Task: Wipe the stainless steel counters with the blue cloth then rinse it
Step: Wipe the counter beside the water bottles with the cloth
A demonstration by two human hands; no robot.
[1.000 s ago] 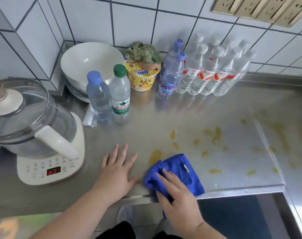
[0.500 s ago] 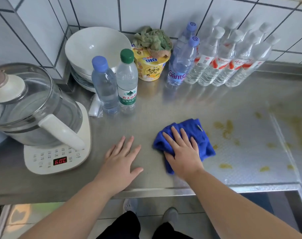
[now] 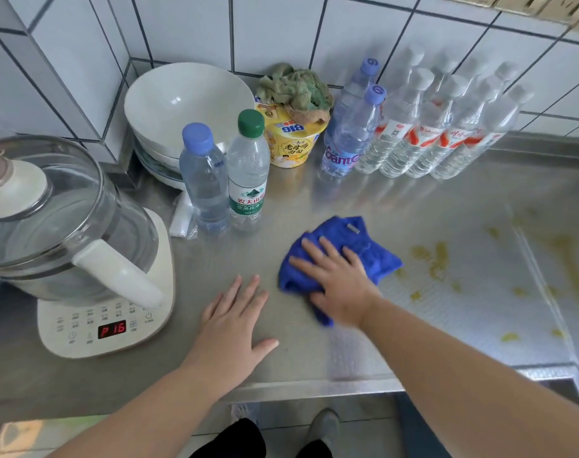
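Observation:
The blue cloth (image 3: 374, 249) lies bunched on the stainless steel counter (image 3: 314, 200), a little right of centre. My right hand (image 3: 337, 279) presses flat on the cloth's near half, fingers spread and pointing away from me. My left hand (image 3: 231, 328) rests palm down on the bare steel just left of the cloth, fingers apart, holding nothing. Yellow smears (image 3: 437, 259) dot the counter to the right of the cloth.
A glass kettle on a white base (image 3: 93, 282) stands at the left. Two water bottles (image 3: 228, 180), stacked white bowls (image 3: 182, 107), a yellow noodle cup (image 3: 291, 140) topped with a green rag, and several more bottles (image 3: 427, 127) line the back wall. The counter edge (image 3: 314, 388) is near me.
My right hand has pushed the cloth away from the front edge toward the middle of the counter, and the smears there are gone. My left hand stays put. The kettle display changed.

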